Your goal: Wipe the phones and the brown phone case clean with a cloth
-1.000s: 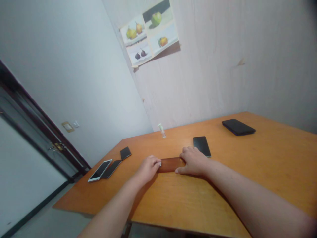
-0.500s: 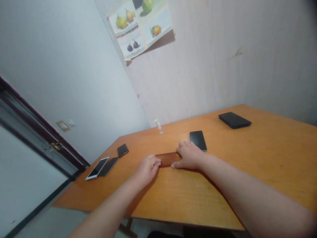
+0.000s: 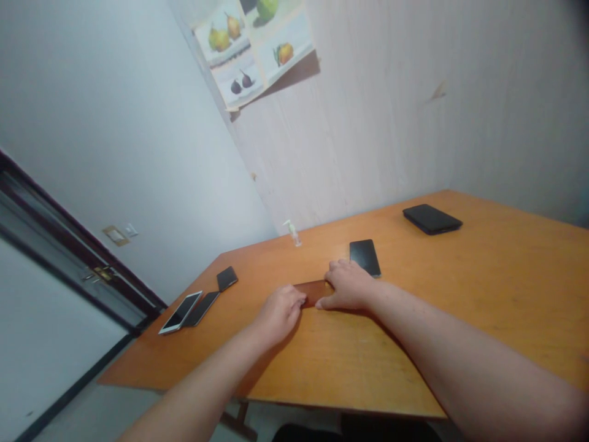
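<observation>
A flat, reddish-brown rectangular object, like a phone case, lies on the wooden table between my hands; its exact kind is unclear. At its left end, my left hand is closed with the fingers bent over the edge, covering that end. My right hand spans the right end, thumb on the near edge and fingers at the far one. Just behind the right hand lies a dark tablet, its near corner close to my fingers.
On the table's left side lie a white-framed tablet, a dark flat device and a smaller dark one. A clear pump bottle stands by the wall. A black laptop-like slab rests at the back right.
My left hand has slid a little to the right over the reddish-brown object, covering more of it. The right hand keeps its grip. The whole view has shifted slightly.
</observation>
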`<state>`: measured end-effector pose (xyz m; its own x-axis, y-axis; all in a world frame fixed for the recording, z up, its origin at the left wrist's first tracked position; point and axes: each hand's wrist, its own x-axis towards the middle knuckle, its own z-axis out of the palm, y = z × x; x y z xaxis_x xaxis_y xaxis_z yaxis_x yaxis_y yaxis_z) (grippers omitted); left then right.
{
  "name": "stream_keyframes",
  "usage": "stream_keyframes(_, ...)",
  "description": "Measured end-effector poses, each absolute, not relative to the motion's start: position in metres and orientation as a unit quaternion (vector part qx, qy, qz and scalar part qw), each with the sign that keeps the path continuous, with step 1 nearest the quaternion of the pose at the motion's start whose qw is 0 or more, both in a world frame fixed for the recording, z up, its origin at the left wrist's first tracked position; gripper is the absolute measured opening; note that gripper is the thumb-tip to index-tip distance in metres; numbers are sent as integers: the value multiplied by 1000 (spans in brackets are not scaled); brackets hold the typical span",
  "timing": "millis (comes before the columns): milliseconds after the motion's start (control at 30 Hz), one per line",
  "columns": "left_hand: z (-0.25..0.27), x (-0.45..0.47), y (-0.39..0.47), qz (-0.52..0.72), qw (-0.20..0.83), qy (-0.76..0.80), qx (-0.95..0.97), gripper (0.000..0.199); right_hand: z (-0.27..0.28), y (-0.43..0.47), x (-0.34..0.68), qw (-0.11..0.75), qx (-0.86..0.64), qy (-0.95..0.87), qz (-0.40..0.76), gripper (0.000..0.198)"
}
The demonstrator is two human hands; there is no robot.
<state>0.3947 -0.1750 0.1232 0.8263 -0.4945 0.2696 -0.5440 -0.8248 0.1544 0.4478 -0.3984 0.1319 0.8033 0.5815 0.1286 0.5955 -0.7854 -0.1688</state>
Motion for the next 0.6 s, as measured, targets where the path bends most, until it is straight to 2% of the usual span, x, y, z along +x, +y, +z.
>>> stream_keyframes(267, 119, 431, -176, 134, 128, -197, 963, 22, 131, -400, 447, 105, -943, -313, -47, 76)
stream_keyframes(467, 116, 398, -182, 122, 157, -296, 934, 24, 129, -398, 449, 107, -942, -314, -54, 78)
stream_keyframes(600, 119, 416, -177, 125, 155, -264, 944, 22, 130, -398, 449, 106, -943, -312, -47, 78)
